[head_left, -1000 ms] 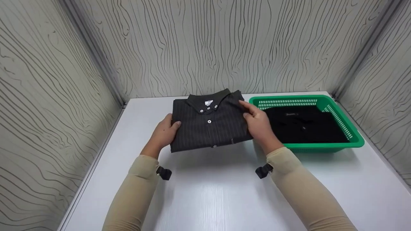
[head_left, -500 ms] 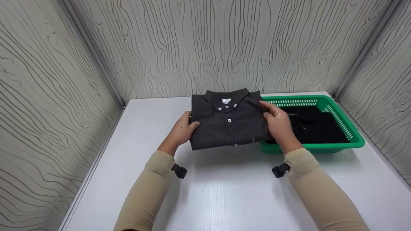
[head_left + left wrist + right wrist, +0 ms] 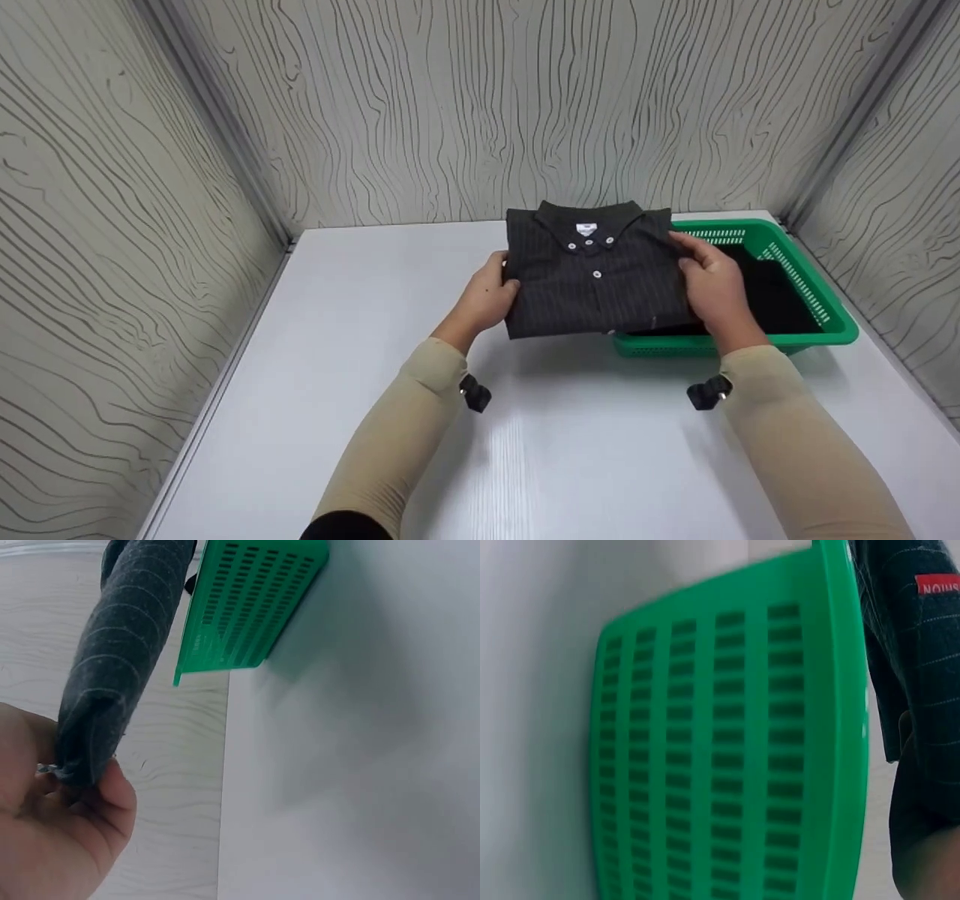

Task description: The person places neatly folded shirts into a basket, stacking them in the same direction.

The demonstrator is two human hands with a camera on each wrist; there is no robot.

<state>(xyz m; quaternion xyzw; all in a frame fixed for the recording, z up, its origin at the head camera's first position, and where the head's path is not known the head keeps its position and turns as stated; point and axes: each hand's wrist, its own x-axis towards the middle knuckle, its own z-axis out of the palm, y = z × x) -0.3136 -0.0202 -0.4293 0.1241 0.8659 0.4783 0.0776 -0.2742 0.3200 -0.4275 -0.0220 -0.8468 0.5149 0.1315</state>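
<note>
A folded dark pinstriped button-up shirt (image 3: pixel 596 292) hangs above the table, collar toward the back wall, with white buttons and a white neck label. My left hand (image 3: pixel 486 294) grips its left edge, thumb on top and fingers underneath; the left wrist view shows the hand (image 3: pixel 67 817) pinching the folded end. At the opposite edge my right hand (image 3: pixel 714 289) holds the shirt, its fingers partly hidden. The shirt's right part overlaps the left side of a green plastic basket (image 3: pixel 814 339), above its rim. Inside the basket lies a folded black garment (image 3: pixel 776 296), partly covered from sight.
The basket stands at the back right of a white table (image 3: pixel 360 337). A wood-patterned back wall (image 3: pixel 480 112) rises behind it, with side walls left and right. In the right wrist view, the slotted basket side (image 3: pixel 727 750) is close to the right hand.
Both hands have carried the shirt to the right, from over the table's middle to partly over the basket. More of the black garment is now hidden.
</note>
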